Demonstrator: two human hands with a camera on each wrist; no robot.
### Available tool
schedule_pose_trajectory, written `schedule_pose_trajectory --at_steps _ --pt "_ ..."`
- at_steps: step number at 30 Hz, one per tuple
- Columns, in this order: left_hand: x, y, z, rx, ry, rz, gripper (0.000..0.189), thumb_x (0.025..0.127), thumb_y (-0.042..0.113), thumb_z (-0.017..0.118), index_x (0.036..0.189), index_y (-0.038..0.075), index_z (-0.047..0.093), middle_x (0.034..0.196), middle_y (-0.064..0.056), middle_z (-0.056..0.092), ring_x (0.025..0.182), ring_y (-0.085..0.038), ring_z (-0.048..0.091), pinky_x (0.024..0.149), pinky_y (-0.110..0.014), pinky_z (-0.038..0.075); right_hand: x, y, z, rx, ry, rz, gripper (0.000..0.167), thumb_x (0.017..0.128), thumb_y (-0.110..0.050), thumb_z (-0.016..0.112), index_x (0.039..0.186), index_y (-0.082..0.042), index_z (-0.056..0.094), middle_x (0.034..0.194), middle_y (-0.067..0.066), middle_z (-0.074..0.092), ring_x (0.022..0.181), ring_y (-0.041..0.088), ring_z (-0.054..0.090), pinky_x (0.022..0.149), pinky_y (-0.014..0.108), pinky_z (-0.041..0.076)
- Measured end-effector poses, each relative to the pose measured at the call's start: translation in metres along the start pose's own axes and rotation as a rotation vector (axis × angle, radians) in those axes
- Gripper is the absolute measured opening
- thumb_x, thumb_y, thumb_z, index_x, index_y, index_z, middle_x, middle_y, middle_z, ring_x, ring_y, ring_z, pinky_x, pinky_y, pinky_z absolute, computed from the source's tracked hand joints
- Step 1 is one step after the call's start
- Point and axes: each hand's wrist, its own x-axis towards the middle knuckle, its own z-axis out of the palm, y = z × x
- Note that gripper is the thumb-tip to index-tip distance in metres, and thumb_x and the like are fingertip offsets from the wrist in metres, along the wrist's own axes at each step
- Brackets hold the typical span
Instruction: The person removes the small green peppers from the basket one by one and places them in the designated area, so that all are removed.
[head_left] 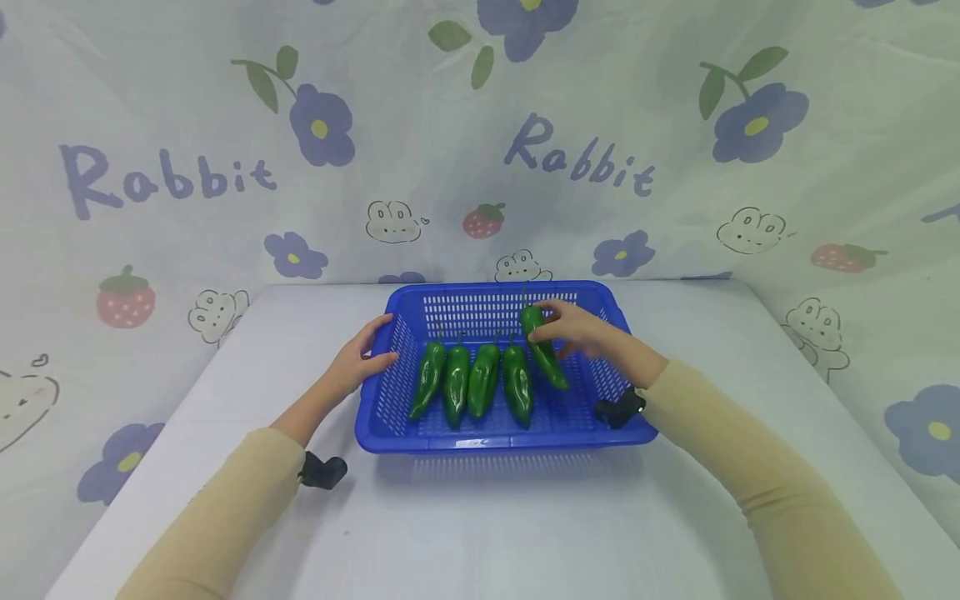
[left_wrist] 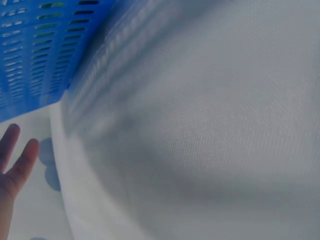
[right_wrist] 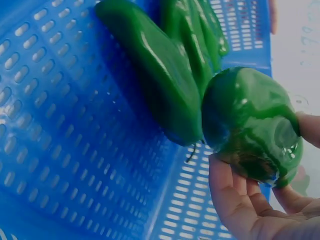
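A blue plastic basket with slotted walls stands on the white table. Inside it, several glossy green peppers lie side by side, stems to the far side. My right hand pinches another green pepper between thumb and fingers near its stem end, right of the row. Up close in the right wrist view, that green pepper fills the grasp beside the lying peppers. At the basket's left rim is my left hand, thumb and forefinger reaching over the edge. Its other fingers look straight and spread outside the wall.
White table cloth surrounds the basket. Behind it hangs a white sheet printed with flowers, rabbits and strawberries. Dark wrist-worn devices show at the left sleeve and the right sleeve; the right one overlaps the basket's near right corner.
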Motion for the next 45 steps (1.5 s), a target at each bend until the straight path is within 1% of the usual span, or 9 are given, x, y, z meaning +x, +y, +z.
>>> schedule_pose_trajectory --at_steps 4,10,17,20,23,31,39,42,45 --pt "0.001 -0.001 0.000 -0.001 0.001 0.003 0.068 0.088 0.018 0.053 0.145 0.008 0.018 0.146 -0.028 0.021 0.131 -0.047 0.025 0.100 -0.061 0.027 -0.007 -0.005 -0.010 0.026 0.006 -0.015 0.074 0.083 -0.008 0.061 0.144 -0.009 0.019 0.134 0.024 0.037 0.117 0.039 0.046 0.087 0.054 0.047" --pt "0.001 -0.003 0.000 -0.002 0.005 0.005 0.068 0.088 0.018 0.053 0.145 0.008 0.019 0.146 -0.028 0.021 0.131 -0.048 0.024 0.100 -0.062 0.027 -0.016 -0.011 -0.031 0.035 0.024 -0.064 0.073 0.085 -0.010 0.059 0.145 -0.008 0.016 0.133 0.025 0.036 0.114 0.038 0.046 0.082 0.047 0.050" --pt "0.001 -0.003 0.001 -0.026 0.001 0.006 0.068 0.087 0.018 0.053 0.145 0.008 0.018 0.146 -0.028 0.022 0.130 -0.047 0.027 0.099 -0.060 0.030 -0.031 -0.019 -0.057 -0.002 0.063 -0.101 0.071 0.087 -0.010 0.056 0.146 -0.007 0.015 0.134 0.025 0.036 0.114 0.036 0.046 0.077 0.039 0.052" --pt "0.000 -0.003 0.002 -0.034 0.001 0.002 0.069 0.087 0.018 0.053 0.145 0.008 0.018 0.145 -0.029 0.022 0.130 -0.047 0.027 0.098 -0.060 0.031 -0.037 -0.020 -0.068 -0.036 0.081 -0.099 0.073 0.088 -0.012 0.056 0.146 -0.007 0.013 0.134 0.025 0.036 0.112 0.035 0.048 0.080 0.039 0.052" --pt "0.000 -0.003 0.003 -0.032 0.002 0.002 0.069 0.087 0.018 0.053 0.146 0.009 0.018 0.146 -0.028 0.022 0.130 -0.047 0.027 0.098 -0.060 0.032 -0.042 -0.020 -0.078 -0.065 0.103 -0.100 0.072 0.088 -0.013 0.056 0.146 -0.005 0.013 0.134 0.025 0.036 0.112 0.035 0.048 0.086 0.046 0.049" --pt "0.000 -0.001 0.002 -0.023 0.001 0.001 0.069 0.087 0.018 0.052 0.146 0.009 0.017 0.146 -0.028 0.021 0.130 -0.047 0.027 0.100 -0.060 0.029 -0.051 -0.020 -0.102 -0.119 0.158 -0.110 0.072 0.089 -0.016 0.054 0.145 -0.003 0.012 0.135 0.029 0.033 0.118 0.043 0.041 0.095 0.057 0.039" --pt "0.001 -0.002 0.002 -0.018 -0.007 0.002 0.069 0.088 0.019 0.052 0.146 0.010 0.016 0.146 -0.028 0.020 0.131 -0.047 0.025 0.100 -0.061 0.028 -0.050 -0.008 -0.120 -0.126 0.292 -0.120 0.070 0.090 -0.018 0.054 0.147 -0.010 0.014 0.136 0.026 0.037 0.113 0.033 0.047 0.092 0.050 0.044" --pt "0.001 -0.002 0.001 -0.021 -0.003 0.003 0.069 0.088 0.019 0.052 0.146 0.010 0.016 0.147 -0.027 0.019 0.132 -0.047 0.023 0.101 -0.061 0.026 -0.047 -0.003 -0.125 -0.116 0.323 -0.121 0.069 0.091 -0.020 0.053 0.147 -0.012 0.014 0.138 0.024 0.037 0.110 0.028 0.049 0.090 0.045 0.045" --pt "0.000 -0.002 0.001 -0.026 -0.005 0.006 0.069 0.087 0.018 0.052 0.146 0.009 0.016 0.147 -0.027 0.018 0.132 -0.047 0.022 0.102 -0.061 0.025 -0.045 0.004 -0.130 -0.108 0.353 -0.133 0.070 0.091 -0.022 0.053 0.148 -0.011 0.013 0.138 0.024 0.036 0.105 0.023 0.050 0.091 0.045 0.044"
